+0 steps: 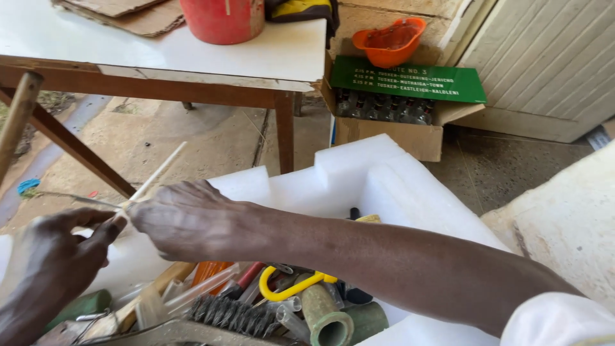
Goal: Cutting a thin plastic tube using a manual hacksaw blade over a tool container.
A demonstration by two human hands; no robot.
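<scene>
My right hand (pixel 182 221) reaches across to the left and pinches a thin white stick (pixel 160 171) that slants up and to the right. Touching it from the lower left, my left hand (pixel 54 259) has thumb and fingers closed at the stick's lower end, where a thin metal wire or rod (pixel 77 198) also pokes out to the left. Both hands hover over a white foam box (pixel 384 186) full of tools.
In the box lie a wire brush (pixel 234 315), a yellow-handled tool (pixel 288 288), green pipe pieces (pixel 330 320) and clear tubes. A white-topped wooden table (pixel 192 57) with a red bucket (pixel 223 19) stands behind. A cardboard box (pixel 410 138) with bottles, green sign and orange helmet (pixel 391 41) sits right.
</scene>
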